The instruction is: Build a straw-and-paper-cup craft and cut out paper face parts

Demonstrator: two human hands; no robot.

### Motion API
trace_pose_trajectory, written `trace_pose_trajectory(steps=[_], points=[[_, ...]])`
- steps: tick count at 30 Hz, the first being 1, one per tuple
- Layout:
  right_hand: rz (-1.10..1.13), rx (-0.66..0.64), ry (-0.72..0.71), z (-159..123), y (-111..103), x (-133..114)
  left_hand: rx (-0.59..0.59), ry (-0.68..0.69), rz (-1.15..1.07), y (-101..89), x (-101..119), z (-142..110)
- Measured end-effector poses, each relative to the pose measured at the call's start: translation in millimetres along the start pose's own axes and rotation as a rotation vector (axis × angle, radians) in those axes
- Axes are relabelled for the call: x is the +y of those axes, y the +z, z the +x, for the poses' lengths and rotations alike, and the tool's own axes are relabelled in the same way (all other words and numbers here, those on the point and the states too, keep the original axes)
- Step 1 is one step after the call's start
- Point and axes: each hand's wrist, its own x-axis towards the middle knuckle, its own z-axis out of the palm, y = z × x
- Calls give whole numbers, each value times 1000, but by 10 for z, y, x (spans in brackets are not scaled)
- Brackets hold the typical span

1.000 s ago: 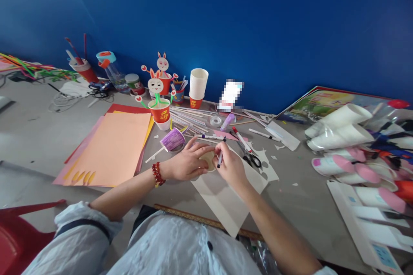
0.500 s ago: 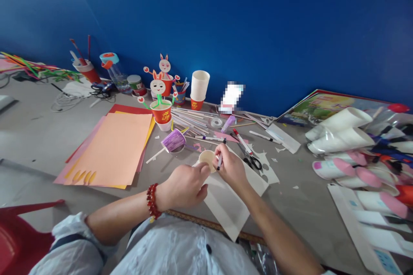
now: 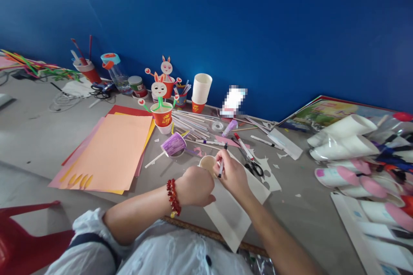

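Note:
A pale paper cup (image 3: 207, 161) stands with its opening upward at the far end of a white sheet of paper (image 3: 229, 217). My left hand (image 3: 195, 185), with a red bead bracelet at the wrist, is closed against the cup's near side; its fingertips are mostly hidden. My right hand (image 3: 229, 168) pinches a white marker (image 3: 221, 168) with a dark end, close to the cup's right side. The marker's tip is hard to make out. Just right of this hand lie black-handled scissors (image 3: 254, 167) and a white paper scrap (image 3: 271, 176) with round holes.
Coloured paper sheets (image 3: 111, 150) lie left, near a purple-coloured cup (image 3: 174, 144). Rabbit-faced cup figures (image 3: 161, 116), stacked cups (image 3: 201, 88) and thin sticks (image 3: 193, 124) are behind. Decorated paper cups (image 3: 342, 176) crowd the right. A blue wall (image 3: 226, 21) closes off the back.
My left hand has turned and shifted slightly right, with its fingers now more hidden behind the knuckles. My right hand still pinches the marker beside the cup. The view has moved slightly.

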Motion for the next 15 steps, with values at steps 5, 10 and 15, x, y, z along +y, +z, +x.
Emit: trace_pose_trajectory(steps=[5, 10, 15], points=[[-10, -46, 7, -3, -11, 12, 24, 4, -41, -12, -4, -10], [21, -60, -34, 35, -286, 95, 19, -6, -79, 48, -31, 17], [222, -173, -60, 336, -695, 97, -40, 35, -73, 19, -76, 44]])
